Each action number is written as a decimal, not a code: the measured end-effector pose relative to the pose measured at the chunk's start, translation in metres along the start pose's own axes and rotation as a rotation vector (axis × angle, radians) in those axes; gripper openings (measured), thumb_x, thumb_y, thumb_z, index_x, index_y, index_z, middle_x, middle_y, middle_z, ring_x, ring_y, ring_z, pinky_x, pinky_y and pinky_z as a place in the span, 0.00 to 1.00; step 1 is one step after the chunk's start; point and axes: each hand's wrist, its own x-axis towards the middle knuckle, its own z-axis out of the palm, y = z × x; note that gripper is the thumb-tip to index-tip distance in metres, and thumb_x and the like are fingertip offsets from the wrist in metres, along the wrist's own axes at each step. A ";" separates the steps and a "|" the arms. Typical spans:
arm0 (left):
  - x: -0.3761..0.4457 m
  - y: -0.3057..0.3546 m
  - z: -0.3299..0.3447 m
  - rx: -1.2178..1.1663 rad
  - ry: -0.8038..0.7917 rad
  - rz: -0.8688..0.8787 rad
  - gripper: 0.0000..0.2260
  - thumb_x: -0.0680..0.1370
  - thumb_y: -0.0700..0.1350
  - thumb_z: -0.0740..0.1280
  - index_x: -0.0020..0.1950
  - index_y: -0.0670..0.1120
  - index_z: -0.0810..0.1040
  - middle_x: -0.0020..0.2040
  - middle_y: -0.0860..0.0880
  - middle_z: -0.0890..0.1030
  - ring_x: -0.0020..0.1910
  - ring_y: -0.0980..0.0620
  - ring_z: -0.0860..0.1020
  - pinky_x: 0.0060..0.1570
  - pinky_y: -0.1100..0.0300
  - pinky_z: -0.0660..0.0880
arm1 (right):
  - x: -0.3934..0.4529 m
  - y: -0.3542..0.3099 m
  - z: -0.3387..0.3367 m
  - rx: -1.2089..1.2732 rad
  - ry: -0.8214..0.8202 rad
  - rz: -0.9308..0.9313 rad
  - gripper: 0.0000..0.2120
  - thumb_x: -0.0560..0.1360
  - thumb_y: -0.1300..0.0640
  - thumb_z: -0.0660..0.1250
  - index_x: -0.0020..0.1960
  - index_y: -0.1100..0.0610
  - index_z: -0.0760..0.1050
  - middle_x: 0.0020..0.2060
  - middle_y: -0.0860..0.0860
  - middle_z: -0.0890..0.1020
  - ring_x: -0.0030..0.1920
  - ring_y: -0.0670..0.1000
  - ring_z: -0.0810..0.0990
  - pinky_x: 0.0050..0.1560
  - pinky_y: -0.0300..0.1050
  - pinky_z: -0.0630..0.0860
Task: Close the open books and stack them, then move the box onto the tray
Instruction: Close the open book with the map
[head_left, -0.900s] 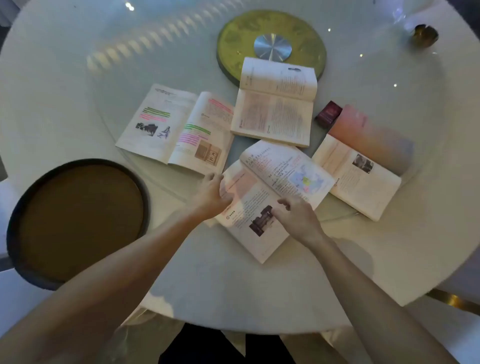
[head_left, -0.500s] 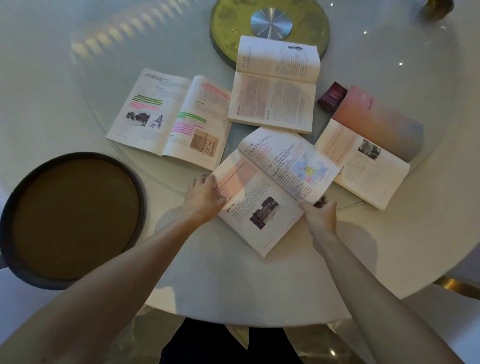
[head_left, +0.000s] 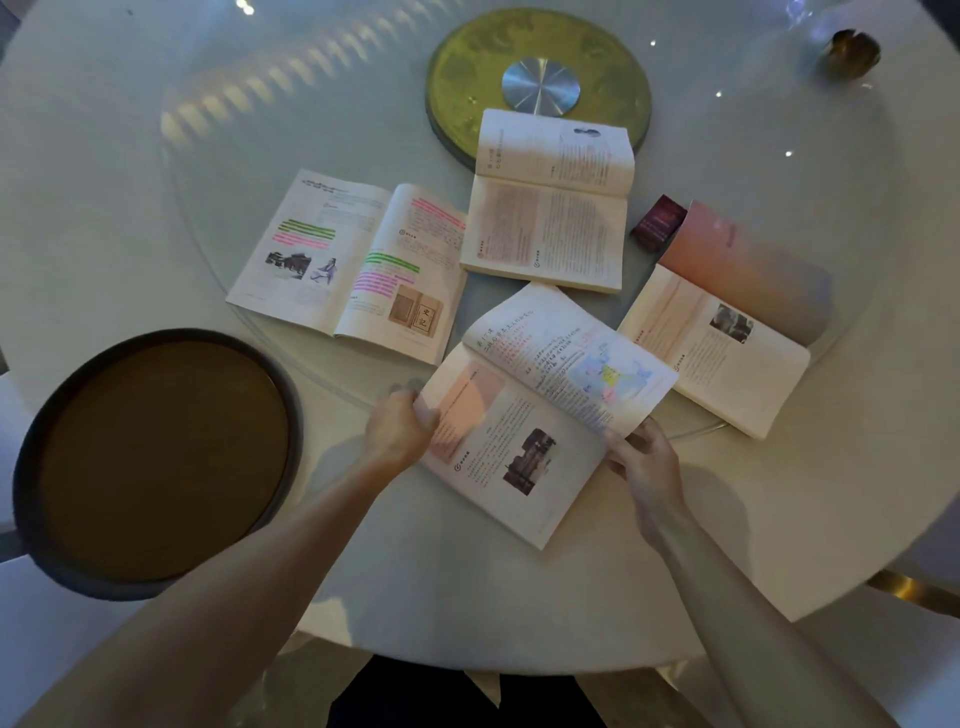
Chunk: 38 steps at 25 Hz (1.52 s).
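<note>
Several open books lie on the round white table (head_left: 519, 613). The nearest open book (head_left: 524, 415) shows a map page. My left hand (head_left: 397, 431) grips its left edge. My right hand (head_left: 644, 460) holds the lower corner of its right-hand page, which is lifted off the table. A highlighted book (head_left: 332, 260) lies to the left, a text book (head_left: 548, 218) behind, and a pink-covered book (head_left: 727, 322) to the right. The small dark red box (head_left: 657, 223) sits between the last two. The round dark tray (head_left: 156, 462) lies at the near left.
A gold disc with a silver hub (head_left: 537, 83) marks the middle of the glass turntable. A small brass object (head_left: 852, 52) stands at the far right. The table's near edge runs just past my forearms.
My right hand slid from the middle of the near book to its right-hand page corner and lifted that page. My left hand stayed on the left edge.
</note>
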 end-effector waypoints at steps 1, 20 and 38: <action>-0.001 -0.001 -0.002 -0.061 -0.028 -0.018 0.14 0.77 0.48 0.68 0.61 0.44 0.78 0.55 0.42 0.82 0.56 0.40 0.80 0.53 0.49 0.78 | -0.004 0.000 -0.001 0.013 -0.025 -0.019 0.12 0.79 0.60 0.72 0.61 0.51 0.84 0.52 0.46 0.87 0.51 0.47 0.82 0.51 0.45 0.77; -0.007 -0.007 -0.017 -0.807 -0.238 -0.274 0.01 0.78 0.39 0.69 0.47 0.42 0.81 0.49 0.36 0.85 0.41 0.46 0.84 0.45 0.49 0.83 | -0.054 0.041 0.034 -1.334 -0.246 -0.292 0.28 0.81 0.46 0.60 0.81 0.45 0.66 0.84 0.54 0.58 0.84 0.60 0.53 0.81 0.57 0.55; -0.014 0.029 -0.043 -0.947 -0.409 -0.168 0.22 0.82 0.56 0.63 0.66 0.40 0.75 0.55 0.41 0.82 0.51 0.43 0.83 0.48 0.52 0.81 | -0.079 -0.027 0.056 -0.589 -0.029 -0.406 0.10 0.81 0.61 0.68 0.60 0.51 0.80 0.44 0.51 0.88 0.45 0.58 0.86 0.40 0.51 0.80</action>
